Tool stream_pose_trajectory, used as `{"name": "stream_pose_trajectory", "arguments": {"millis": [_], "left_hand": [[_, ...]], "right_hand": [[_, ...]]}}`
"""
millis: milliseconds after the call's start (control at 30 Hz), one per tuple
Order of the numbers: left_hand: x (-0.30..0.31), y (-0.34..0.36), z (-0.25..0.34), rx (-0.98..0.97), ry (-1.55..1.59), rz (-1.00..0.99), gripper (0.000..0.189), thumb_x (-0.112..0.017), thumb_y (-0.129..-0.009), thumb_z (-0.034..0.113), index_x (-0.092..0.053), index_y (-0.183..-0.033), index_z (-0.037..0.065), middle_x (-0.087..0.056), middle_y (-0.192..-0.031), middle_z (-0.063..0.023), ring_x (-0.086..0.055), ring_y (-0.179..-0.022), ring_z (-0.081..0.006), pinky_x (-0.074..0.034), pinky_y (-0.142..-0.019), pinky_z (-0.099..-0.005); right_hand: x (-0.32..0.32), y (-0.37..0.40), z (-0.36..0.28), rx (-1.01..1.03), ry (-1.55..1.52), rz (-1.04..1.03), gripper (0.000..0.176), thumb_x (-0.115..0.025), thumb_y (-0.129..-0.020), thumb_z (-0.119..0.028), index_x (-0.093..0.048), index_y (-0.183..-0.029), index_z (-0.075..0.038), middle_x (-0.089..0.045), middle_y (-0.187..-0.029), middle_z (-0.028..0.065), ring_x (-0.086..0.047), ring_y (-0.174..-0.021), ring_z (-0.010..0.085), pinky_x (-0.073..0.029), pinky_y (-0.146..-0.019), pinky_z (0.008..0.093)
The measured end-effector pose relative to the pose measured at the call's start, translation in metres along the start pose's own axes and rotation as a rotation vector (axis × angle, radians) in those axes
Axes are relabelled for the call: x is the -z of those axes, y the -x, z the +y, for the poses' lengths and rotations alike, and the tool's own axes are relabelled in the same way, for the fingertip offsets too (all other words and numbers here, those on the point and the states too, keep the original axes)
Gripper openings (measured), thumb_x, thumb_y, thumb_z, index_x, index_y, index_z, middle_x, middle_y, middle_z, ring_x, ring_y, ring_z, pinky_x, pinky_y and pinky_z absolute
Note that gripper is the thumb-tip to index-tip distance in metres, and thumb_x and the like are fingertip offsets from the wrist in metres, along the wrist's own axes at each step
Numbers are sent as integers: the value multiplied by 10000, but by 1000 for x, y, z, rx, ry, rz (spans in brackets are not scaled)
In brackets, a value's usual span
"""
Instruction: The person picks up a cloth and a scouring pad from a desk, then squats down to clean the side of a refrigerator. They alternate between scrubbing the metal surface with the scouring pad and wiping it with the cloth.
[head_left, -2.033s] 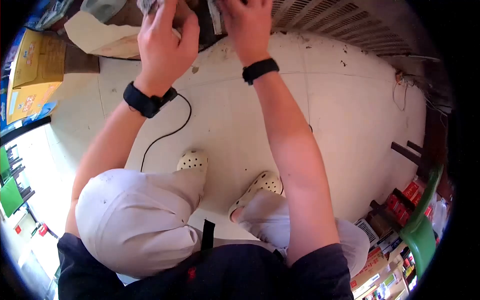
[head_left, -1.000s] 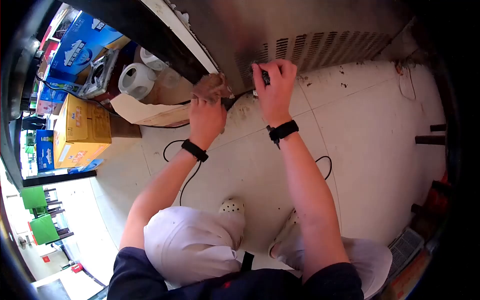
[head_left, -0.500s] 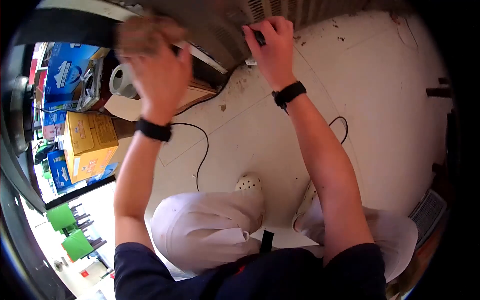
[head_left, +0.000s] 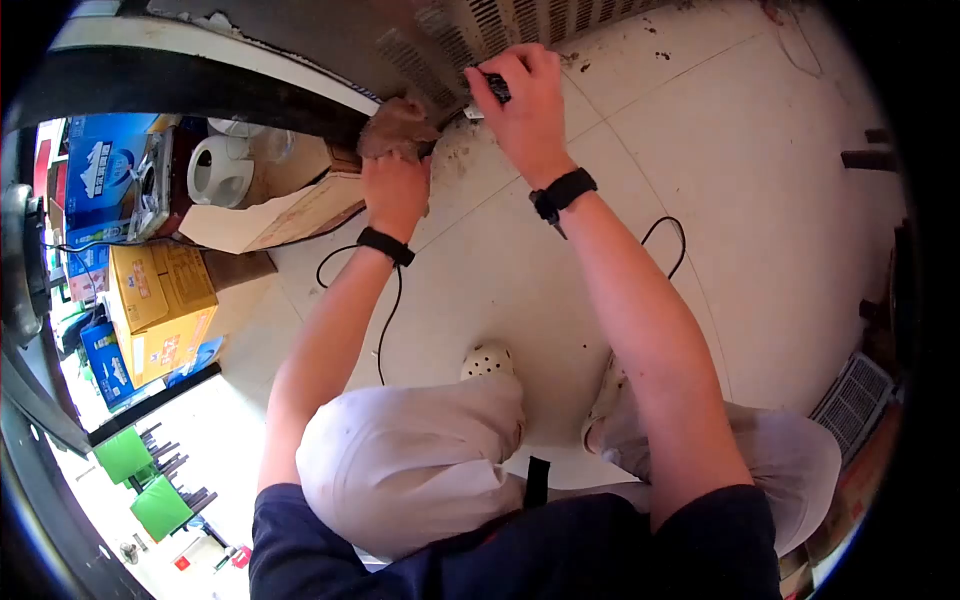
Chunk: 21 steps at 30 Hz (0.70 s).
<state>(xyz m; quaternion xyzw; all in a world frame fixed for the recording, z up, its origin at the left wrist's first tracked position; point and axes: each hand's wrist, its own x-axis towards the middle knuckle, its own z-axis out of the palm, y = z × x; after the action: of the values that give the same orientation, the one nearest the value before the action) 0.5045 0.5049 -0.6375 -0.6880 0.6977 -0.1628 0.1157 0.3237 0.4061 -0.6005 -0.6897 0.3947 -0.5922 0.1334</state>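
Observation:
Low at the base of a slotted metal panel (head_left: 530, 20), my left hand (head_left: 397, 195) is closed around a brown, dirty-looking cloth (head_left: 398, 128). Something dark shows beside its fingers, too small to make out. To the right of it, my right hand (head_left: 528, 112) pinches a small black object (head_left: 495, 88) close against the panel; its kind is partly hidden by the fingers. Between the hands, a small white piece (head_left: 473, 112) sits by the panel's foot. A black cable (head_left: 394, 318) loops over the floor below my left hand.
An opened cardboard box (head_left: 300, 212) with a white plastic container (head_left: 220, 172) stands left. Farther left are a yellow carton (head_left: 165, 290) and blue boxes (head_left: 105, 170). A grey grille (head_left: 852, 400) leans at lower right. Dirt specks mark the tiled floor (head_left: 540, 270).
My left hand has swung down and right with the cloth, from in front of the dark ledge to the panel's base. The right hand has shifted slightly left and down, still pinching the black object.

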Motion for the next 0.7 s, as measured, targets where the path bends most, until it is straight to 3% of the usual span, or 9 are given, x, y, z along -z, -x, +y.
{"name": "stream_pose_trajectory", "arguments": {"millis": [33, 233, 267, 333, 433, 500, 567, 667, 700], "left_hand": [[-13, 2, -2, -47, -6, 108, 472, -629, -911, 401, -701, -1107, -22, -676, -1028, -190, -620, -1017, -323, -427, -955, -473], [-58, 13, 14, -157, -41, 53, 429, -595, -924, 343, -697, -1126, -21, -669, -1109, -168, -584, -1107, -321, -388, -1012, -468], [-50, 13, 18, -103, 85, -393, 455, -594, -906, 297, -648, -1212, -35, -651, -1177, -174, -567, -1134, -319, -390, -1008, -481], [-46, 25, 31, -61, 134, -252, 486, -591, -899, 299, -622, -1244, -43, -639, -1205, -192, -558, -1156, -333, -378, -1029, -497], [-36, 30, 34, -29, 189, 274, 557, -575, -893, 337, -579, -1285, -59, -601, -1266, -255, -525, -1220, -394, -335, -1097, -532], [30, 42, 29, -102, 177, 175, 396, -548, -923, 304, -696, -1061, -36, -636, -1193, -277, -587, -1113, -371, -411, -1008, -453], [55, 42, 23, -49, 281, 144, 419, -563, -916, 329, -683, -1073, -41, -639, -1161, -281, -607, -1077, -367, -433, -989, -458], [97, 36, 6, 72, 506, -5, 415, -588, -900, 321, -674, -1081, -43, -640, -1140, -281, -626, -1021, -374, -439, -978, -480], [109, 36, 0, 88, 507, 27, 415, -588, -900, 321, -674, -1081, -43, -640, -1140, -281, -626, -1021, -374, -439, -978, -480]], "right_hand": [[4, 1, 1, -4, 13, -10, 157, -781, -803, -108, -640, -865, -78, -573, -944, 106, -514, -929, 337, -479, -782, 423], [9, 4, -2, -32, 10, -65, 154, -778, -804, -102, -637, -858, -69, -576, -950, 117, -521, -938, 340, -479, -785, 425], [10, 8, -7, -35, -9, -105, 154, -777, -805, -102, -637, -856, -66, -576, -951, 120, -523, -943, 340, -479, -786, 425], [7, 10, -14, -29, -23, -101, 156, -778, -804, -102, -635, -852, -63, -575, -950, 123, -527, -941, 340, -479, -788, 425], [-10, -12, -38, -20, -109, -53, 159, -784, -799, -98, -646, -867, -62, -575, -955, 125, -538, -933, 336, -479, -795, 417], [-12, -49, -69, 27, -190, 3, 165, -788, -788, -89, -654, -882, -67, -578, -962, 120, -541, -933, 332, -478, -796, 413], [-9, -91, -101, 52, -249, 25, 177, -792, -776, -79, -663, -897, -72, -582, -970, 116, -544, -934, 329, -478, -797, 409], [-7, -152, -147, 313, -355, 74, 233, -804, -729, -52, -675, -921, -81, -588, -976, 82, -550, -918, 301, -478, -784, 393], [-5, -168, -159, 348, -363, 73, 233, -804, -729, -52, -675, -921, -81, -588, -976, 82, -550, -918, 301, -478, -784, 393]]}}
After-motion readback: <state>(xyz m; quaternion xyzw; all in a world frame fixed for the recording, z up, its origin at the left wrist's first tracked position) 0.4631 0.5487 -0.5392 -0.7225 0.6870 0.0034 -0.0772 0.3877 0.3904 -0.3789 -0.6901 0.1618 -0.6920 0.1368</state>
